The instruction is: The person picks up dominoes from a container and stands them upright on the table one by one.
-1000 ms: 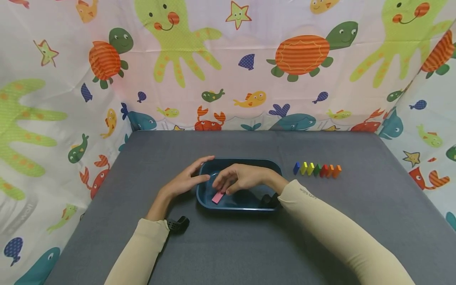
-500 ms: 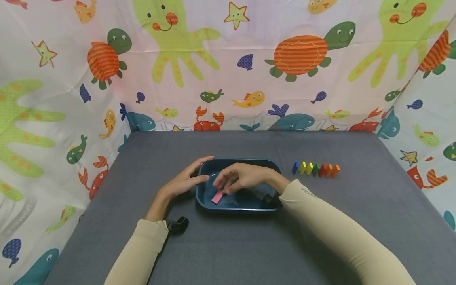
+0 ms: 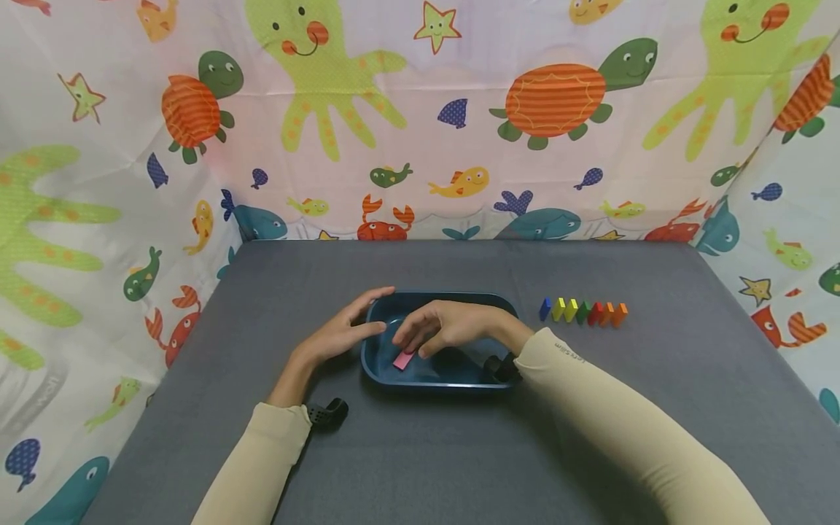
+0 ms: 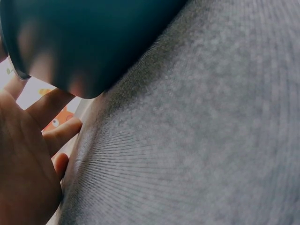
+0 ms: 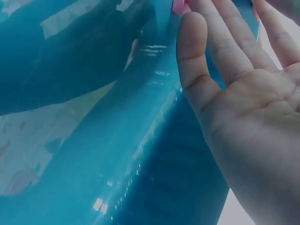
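A pink domino block (image 3: 403,360) lies in the left part of a dark blue tray (image 3: 453,385). My right hand (image 3: 449,324) reaches into the tray, with bent fingers and thumb at the block's far end. In the right wrist view, a bit of the domino block (image 5: 178,6) shows by the thumb tip and fingers; the contact itself is mostly hidden. My left hand (image 3: 341,332) rests at the tray's left end, thumb over the rim. Spread, fairly straight fingers of the left hand (image 4: 28,145) lie along the tray's outside (image 4: 93,42) in the left wrist view.
Right of the tray, several domino blocks (image 3: 583,312) stand upright in a spaced row, running from blue through yellow, green and red to orange. A grey cloth (image 3: 420,452) covers the table. Behind it hangs a curtain (image 3: 420,146) printed with sea animals.
The pink domino block has shifted slightly toward the right hand's fingers and looks shorter from above. Both hands hold nearly the same position; the row of blocks is unchanged.
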The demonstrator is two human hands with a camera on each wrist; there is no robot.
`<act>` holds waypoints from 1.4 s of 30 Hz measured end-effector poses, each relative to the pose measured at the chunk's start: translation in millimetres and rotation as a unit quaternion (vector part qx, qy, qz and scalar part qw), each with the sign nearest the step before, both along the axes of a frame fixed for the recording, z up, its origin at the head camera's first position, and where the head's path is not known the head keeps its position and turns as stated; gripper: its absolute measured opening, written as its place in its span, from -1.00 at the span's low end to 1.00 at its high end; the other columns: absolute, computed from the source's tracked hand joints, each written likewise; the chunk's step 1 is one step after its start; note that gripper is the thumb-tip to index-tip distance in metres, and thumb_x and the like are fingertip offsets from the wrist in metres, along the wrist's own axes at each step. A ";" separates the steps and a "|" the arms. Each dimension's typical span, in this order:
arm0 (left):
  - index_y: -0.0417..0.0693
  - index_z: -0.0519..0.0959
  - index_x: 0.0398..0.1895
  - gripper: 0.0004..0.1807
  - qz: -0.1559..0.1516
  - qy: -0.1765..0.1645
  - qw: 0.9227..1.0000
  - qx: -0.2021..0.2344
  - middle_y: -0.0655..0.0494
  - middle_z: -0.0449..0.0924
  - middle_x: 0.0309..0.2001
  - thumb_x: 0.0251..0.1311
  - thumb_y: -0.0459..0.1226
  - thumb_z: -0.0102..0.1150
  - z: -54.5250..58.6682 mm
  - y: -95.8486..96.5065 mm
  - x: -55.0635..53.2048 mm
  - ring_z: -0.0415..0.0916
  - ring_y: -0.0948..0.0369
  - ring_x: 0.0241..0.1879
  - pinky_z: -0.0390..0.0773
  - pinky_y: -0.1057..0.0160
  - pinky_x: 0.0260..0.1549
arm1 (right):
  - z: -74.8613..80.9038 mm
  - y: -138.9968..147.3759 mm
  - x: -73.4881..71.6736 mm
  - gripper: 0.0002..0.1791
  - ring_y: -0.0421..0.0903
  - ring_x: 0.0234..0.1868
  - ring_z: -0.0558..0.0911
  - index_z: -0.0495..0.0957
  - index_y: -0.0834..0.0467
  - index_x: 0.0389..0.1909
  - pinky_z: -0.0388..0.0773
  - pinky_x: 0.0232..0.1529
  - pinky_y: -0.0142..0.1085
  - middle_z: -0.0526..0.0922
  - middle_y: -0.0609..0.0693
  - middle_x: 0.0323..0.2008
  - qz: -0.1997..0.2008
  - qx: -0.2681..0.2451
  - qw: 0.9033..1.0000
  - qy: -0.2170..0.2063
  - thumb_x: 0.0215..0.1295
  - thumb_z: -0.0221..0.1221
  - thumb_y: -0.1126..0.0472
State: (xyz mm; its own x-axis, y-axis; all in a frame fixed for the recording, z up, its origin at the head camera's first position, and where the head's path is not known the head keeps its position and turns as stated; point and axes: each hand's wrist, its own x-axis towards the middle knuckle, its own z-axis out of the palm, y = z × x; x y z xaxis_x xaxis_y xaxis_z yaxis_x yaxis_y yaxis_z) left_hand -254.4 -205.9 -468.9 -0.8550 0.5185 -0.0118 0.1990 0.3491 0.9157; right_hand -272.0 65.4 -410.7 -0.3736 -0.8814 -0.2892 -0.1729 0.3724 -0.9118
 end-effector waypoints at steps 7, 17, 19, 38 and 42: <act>0.50 0.17 0.54 -0.33 0.005 0.001 1.000 -0.006 0.30 0.04 0.62 0.45 -0.14 0.13 1.6 1.3 0.4 -0.16 -0.12 0.64 -0.07 -0.49 0.45 | 2.7 8.8 -3.0 -0.51 0.10 0.34 0.57 0.50 0.23 0.31 0.62 0.24 -0.15 0.57 0.16 0.31 -0.005 0.007 1.000 0.023 0.36 0.23 0.42; 0.49 0.18 0.54 -0.32 0.004 0.000 1.000 -0.006 0.29 0.04 0.61 0.43 -0.10 0.15 2.7 1.8 0.2 -0.16 -0.14 0.63 -0.06 -0.51 0.43 | 4.1 16.4 -7.2 -0.55 0.06 -0.04 0.68 0.55 0.26 0.24 0.68 0.03 -0.21 0.62 0.22 0.23 -0.050 0.000 0.995 0.087 0.34 0.27 0.37; 0.49 0.18 0.54 -0.32 0.004 0.001 1.000 -0.006 0.28 0.04 0.61 0.43 -0.10 0.16 2.7 1.7 0.0 -0.15 -0.14 0.63 -0.05 -0.51 0.43 | 4.1 16.4 -8.3 -0.56 -0.01 -0.18 0.64 0.57 0.26 0.23 0.66 -0.08 -0.21 0.62 0.22 0.22 -0.051 0.002 0.994 0.100 0.33 0.28 0.37; 0.51 0.19 0.53 -0.33 0.012 -0.006 1.000 -0.008 0.25 0.04 0.62 0.43 -0.14 0.15 3.5 3.7 2.1 -0.14 -0.13 0.63 -0.08 -0.51 0.44 | -17.5 10.0 -12.1 -0.63 -0.14 -0.55 0.36 0.70 0.11 0.10 0.39 -0.44 -0.38 0.70 0.10 0.06 -0.073 0.027 0.991 0.110 0.26 0.36 0.34; 0.53 0.19 0.52 -0.33 0.012 -0.005 1.000 -0.009 0.28 0.05 0.61 0.42 -0.10 0.15 3.6 2.4 1.9 -0.14 -0.12 0.63 -0.07 -0.51 0.44 | -18.5 8.8 -13.4 -0.64 -0.15 -0.53 0.40 0.72 0.10 0.08 0.42 -0.42 -0.38 0.68 0.06 0.07 -0.066 0.026 0.990 0.122 0.25 0.38 0.32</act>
State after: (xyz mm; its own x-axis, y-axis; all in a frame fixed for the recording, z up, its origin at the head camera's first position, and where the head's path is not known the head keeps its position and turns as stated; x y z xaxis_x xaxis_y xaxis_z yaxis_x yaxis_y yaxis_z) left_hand -252.5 -203.5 -465.2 -0.8671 0.4973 -0.0294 0.1811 0.3696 0.9114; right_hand -285.4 74.2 -429.2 -0.5497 -0.8060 -0.2196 -0.3326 0.4523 -0.8275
